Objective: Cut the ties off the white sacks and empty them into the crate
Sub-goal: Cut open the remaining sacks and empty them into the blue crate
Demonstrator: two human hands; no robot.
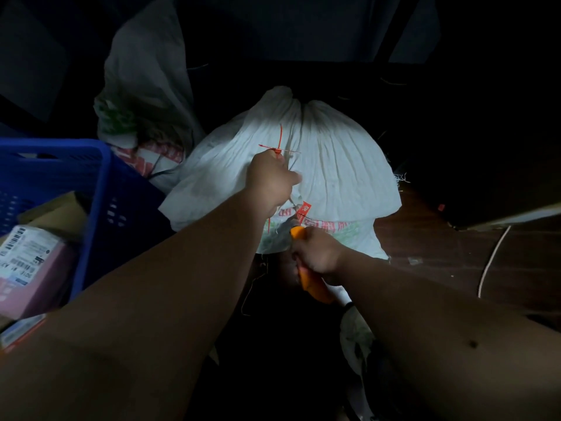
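Room is v. dark, lit only at centre; walls and background lost in black. Floor (pixel 440 253) at right is dark reddish-brown wood w/ a pale cord (pixel 491 259) curving across it and a few loose threads near the sack's edge.

White sack (pixel 334 165) sits mid-frame on the floor, top gathered and pleated, red and green print low on its front. Red tie (pixel 279 144) w/ a thin cross-piece sticks up from the fabric just above the left hand (pixel 270 180), whose fingers are curled, bunching the cloth right at the tie. A small red tag (pixel 303 209) hangs below that hand.

Right hand (pixel 315 253) is wrapped round an orange cutter (pixel 314 284), nose pointing at the sack's lower front near the tag; can't tell if it touches.

Second sack (pixel 145 86), greyer, w/ green and red print, stands behind-left. Blue crate (pixel 100 183) at left edge, slotted walls, beside the main sack; inside it a pink parcel (pixel 33 268) w/ barcode labels and some cardboard.
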